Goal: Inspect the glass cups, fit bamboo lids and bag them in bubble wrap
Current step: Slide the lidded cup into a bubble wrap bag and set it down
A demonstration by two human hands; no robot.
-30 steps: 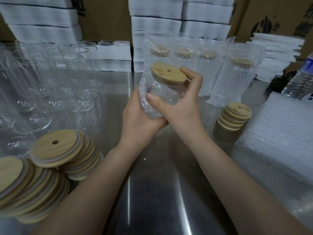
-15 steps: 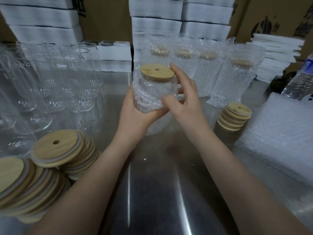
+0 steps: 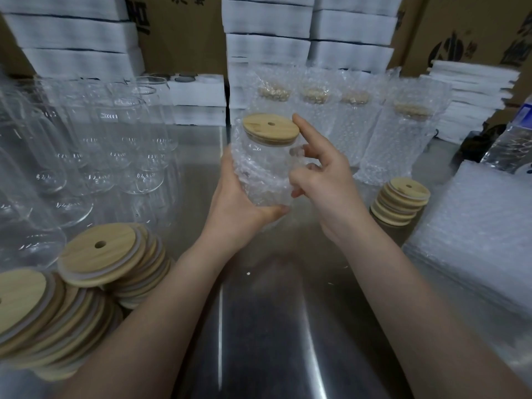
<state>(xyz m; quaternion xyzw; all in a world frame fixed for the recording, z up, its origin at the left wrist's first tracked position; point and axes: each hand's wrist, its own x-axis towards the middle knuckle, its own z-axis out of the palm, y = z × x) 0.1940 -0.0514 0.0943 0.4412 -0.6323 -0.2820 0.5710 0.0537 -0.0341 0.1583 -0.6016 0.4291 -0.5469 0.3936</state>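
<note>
Hands meet at the glass cup (image 3: pixel 266 156), which is held up over the steel table (image 3: pixel 259 312). My left hand (image 3: pixel 239 208) cradles its base, fingers curled round it through the bubble-wrap bag (image 3: pixel 259 182). My right hand (image 3: pixel 319 185) is beside it, index finger raised by the bamboo lid (image 3: pixel 270 129); I cannot tell whether it pinches the bag. The cup's long axis is near vertical, lid uppermost.

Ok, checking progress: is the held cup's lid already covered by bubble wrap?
No, the bamboo lid shows bare above the bubble wrap.
</note>
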